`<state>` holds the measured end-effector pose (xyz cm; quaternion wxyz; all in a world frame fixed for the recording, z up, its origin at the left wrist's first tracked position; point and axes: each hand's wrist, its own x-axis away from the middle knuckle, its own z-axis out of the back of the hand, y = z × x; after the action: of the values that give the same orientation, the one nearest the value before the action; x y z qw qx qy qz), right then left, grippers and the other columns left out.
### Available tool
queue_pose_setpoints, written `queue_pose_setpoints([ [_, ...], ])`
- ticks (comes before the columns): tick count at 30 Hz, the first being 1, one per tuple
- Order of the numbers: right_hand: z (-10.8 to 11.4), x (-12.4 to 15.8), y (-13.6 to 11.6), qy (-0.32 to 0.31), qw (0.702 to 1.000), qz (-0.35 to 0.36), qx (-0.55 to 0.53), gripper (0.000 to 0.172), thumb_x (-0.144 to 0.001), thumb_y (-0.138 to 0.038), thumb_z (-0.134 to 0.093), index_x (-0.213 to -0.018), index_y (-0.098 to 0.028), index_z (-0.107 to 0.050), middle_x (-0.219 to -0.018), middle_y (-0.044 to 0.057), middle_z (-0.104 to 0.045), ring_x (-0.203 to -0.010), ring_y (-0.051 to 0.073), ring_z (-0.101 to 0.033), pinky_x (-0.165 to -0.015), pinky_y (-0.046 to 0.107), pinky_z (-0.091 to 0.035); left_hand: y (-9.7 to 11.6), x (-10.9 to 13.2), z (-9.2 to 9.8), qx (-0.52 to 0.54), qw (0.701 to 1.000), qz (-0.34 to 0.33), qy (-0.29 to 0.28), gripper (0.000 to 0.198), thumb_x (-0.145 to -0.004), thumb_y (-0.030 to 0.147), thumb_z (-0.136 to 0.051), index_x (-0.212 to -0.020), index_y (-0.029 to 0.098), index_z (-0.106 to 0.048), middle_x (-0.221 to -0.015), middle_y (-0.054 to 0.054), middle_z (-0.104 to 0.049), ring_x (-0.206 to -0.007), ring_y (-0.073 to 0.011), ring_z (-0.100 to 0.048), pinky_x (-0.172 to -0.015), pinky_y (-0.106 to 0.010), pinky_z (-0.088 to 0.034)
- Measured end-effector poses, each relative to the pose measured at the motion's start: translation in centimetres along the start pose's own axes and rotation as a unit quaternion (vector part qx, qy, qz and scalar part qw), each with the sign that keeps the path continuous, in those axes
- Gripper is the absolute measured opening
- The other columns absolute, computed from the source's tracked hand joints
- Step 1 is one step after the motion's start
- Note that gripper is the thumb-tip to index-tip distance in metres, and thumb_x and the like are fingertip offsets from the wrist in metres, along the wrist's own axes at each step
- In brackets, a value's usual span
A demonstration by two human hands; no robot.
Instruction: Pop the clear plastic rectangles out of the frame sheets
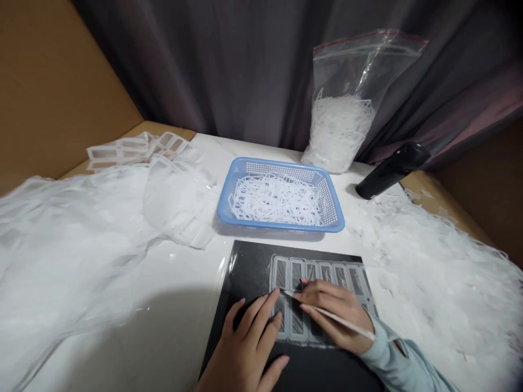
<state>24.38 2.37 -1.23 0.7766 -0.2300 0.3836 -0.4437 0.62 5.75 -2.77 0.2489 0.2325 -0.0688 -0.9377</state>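
Table: a white-topped table, its back corners meeting brown cardboard walls and a dark grey curtain.

Left edge: a loose heap of clear, whitish film spills along this side, seemingly pushed out to leave the middle free for work.

Back left corner: a spread of cut rectangular frames lies apart from the heap, apparently sorted on its own.

Left hand: the left hand lies open near the front edge, fingers spread and pressing flat on the black mat, seemingly to pin the work steady.

Front centre: a black mat carries a clear film sheet printed or cut with a row of rectangular frames. The dark surface probably makes the pale outlines easier to see.

Right hand: the right hand, in a pale blue sleeve, is closed in a pen grip around a slim white-handled craft knife, its tip on the sheet between both hands. The tip is too small to make out.

Middle back: a blue plastic basket holds white strip offcuts, within easy reach of the mat.

Back right: a clear zip bag of similar strips stands near a black handheld object.

Right edge: another film heap covers this side.
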Motion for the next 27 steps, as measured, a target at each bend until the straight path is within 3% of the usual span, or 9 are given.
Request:
queue_pose_setpoints([
  [6, -0.3, 0.0, 0.1, -0.001, 0.999, 0.011, 0.031, 0.025, -0.095, -0.009, -0.053, -0.118, -0.014, -0.064, -0.093, 0.011, -0.070, -0.089, 0.018, -0.068, -0.091, 0.032, -0.058, 0.8, -0.5, 0.1, -0.019, 0.999, 0.026, 0.010, 0.032, -0.097, 0.043, -0.053, -0.114, 0.020, -0.067, -0.133, -0.005, -0.064, -0.119, -0.0217, -0.053, -0.101, -0.037, -0.028],
  [10, -0.4, 0.0, 0.0, -0.006, 0.995, 0.052, 0.088, 0.019, -0.096, -0.011, -0.053, -0.111, -0.012, -0.066, -0.087, 0.011, -0.067, -0.085, 0.018, -0.066, -0.088, 0.034, -0.059, 1.2, -0.3, -0.5, 0.010, 0.996, 0.067, 0.052, 0.032, -0.094, 0.044, -0.056, -0.112, 0.020, -0.068, -0.132, -0.003, -0.065, -0.116, -0.0227, -0.055, -0.101, -0.039, -0.029],
  [14, -0.5, 0.2, -0.1, -0.002, 0.982, 0.088, 0.166, 0.023, -0.099, -0.013, -0.049, -0.114, -0.010, -0.066, -0.098, 0.016, -0.069, -0.100, 0.022, -0.066, -0.089, 0.037, -0.059, 1.3, -0.1, -0.9, 0.001, 0.996, 0.055, 0.069, 0.032, -0.098, 0.041, -0.051, -0.113, 0.019, -0.067, -0.130, -0.005, -0.066, -0.114, -0.0229, -0.056, -0.099, -0.039, -0.031],
  [20, -1.4, 1.1, 0.7, 0.020, 0.964, 0.119, 0.236, 0.028, -0.099, -0.014, -0.049, -0.123, -0.013, -0.063, -0.123, 0.017, -0.069, -0.132, 0.026, -0.053, -0.104, 0.041, -0.053, 1.0, -0.7, 0.7, -0.042, 0.999, 0.021, 0.013, 0.027, -0.096, 0.033, -0.053, -0.115, 0.018, -0.067, -0.127, -0.006, -0.067, -0.112, -0.0233, -0.056, -0.093, -0.037, -0.034],
  [24, -0.9, 0.7, 1.3, 0.032, 0.967, 0.096, 0.235, 0.036, -0.098, -0.012, -0.051, -0.133, -0.014, -0.056, -0.127, 0.017, -0.068, -0.134, 0.024, -0.052, -0.104, 0.041, -0.053, 1.0, -0.9, 0.9, -0.049, 0.998, 0.030, 0.009, 0.027, -0.096, 0.035, -0.053, -0.114, 0.020, -0.067, -0.128, -0.005, -0.066, -0.110, -0.0231, -0.056, -0.092, -0.037, -0.034],
  [27, -0.2, 0.2, 1.1, 0.051, 0.975, 0.070, 0.204, 0.039, -0.095, -0.011, -0.056, -0.133, -0.016, -0.055, -0.122, 0.016, -0.070, -0.125, 0.025, -0.060, -0.100, 0.041, -0.057, 1.1, -0.9, 0.8, -0.049, 0.998, 0.031, 0.003, 0.028, -0.096, 0.035, -0.054, -0.115, 0.020, -0.067, -0.129, -0.005, -0.065, -0.110, -0.0229, -0.056, -0.091, -0.036, -0.034],
])
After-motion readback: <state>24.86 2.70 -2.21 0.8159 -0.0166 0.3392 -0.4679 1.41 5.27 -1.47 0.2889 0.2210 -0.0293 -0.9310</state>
